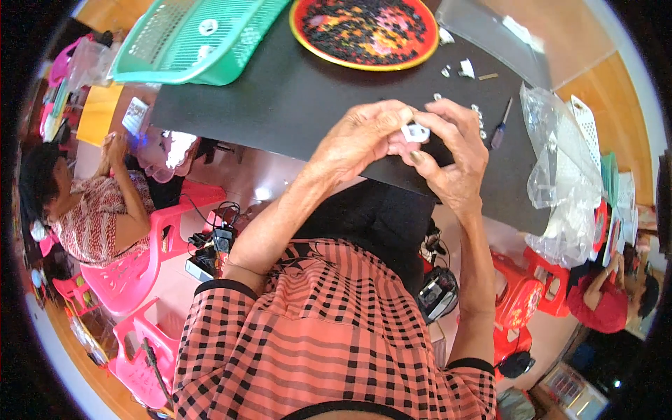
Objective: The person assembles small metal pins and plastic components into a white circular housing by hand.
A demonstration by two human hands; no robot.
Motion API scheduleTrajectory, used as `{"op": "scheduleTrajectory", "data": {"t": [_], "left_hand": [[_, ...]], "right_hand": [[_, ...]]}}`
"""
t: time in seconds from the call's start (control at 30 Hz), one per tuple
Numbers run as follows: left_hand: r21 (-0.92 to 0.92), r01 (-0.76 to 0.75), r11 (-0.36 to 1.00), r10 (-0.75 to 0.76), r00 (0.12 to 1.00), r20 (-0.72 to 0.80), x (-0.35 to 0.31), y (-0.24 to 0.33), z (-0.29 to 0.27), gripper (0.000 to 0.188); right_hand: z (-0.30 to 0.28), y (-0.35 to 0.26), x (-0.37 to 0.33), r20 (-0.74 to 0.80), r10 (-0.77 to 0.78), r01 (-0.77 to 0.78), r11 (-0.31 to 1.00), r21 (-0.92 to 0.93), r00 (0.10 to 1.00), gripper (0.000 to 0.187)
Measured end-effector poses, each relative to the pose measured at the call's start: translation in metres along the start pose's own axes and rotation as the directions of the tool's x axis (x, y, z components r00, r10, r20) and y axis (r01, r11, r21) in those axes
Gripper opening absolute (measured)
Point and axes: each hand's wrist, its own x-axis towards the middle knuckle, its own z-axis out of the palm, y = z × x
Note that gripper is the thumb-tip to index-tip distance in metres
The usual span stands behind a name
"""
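Pinching a small white plastic part [416, 131] w/ both hands above the black table [280, 105]: left hand [364, 136] fingers curl onto it, right hand [451, 150] fingertips grip its other side; screwdriver [500, 126] nearby.

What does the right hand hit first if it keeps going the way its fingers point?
The right hand points left, toward the small white part it already pinches; just past that, the left hand. Depth beyond is unclear.

Left hand [364, 136] and right hand [451, 150] pinching small white plastic part [416, 131] together over black table [280, 98], screwdriver [500, 126] beside right hand, red tray [364, 31] of beads, green basket [196, 38], clear plastic bag [563, 175] at right
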Motion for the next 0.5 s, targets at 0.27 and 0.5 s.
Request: {"op": "scheduleTrajectory", "data": {"t": [0.27, 0.5], "left_hand": [[0.35, -0.226, 0.909, 0.263, 0.963, -0.063, -0.014, 0.063, 0.007, 0.032], [0.992, -0.082, -0.101, 0.772, 0.622, 0.13, -0.021, 0.188, -0.054, 0.026]], "right_hand": [[-0.009, -0.002, -0.006, -0.005, 0.052, -0.053, 0.998, -0.021, 0.999, 0.04], [-0.004, 0.006, -0.004, 0.018, 0.001, -0.001, 1.0, 0.026, 1.0, 0.037]]}}
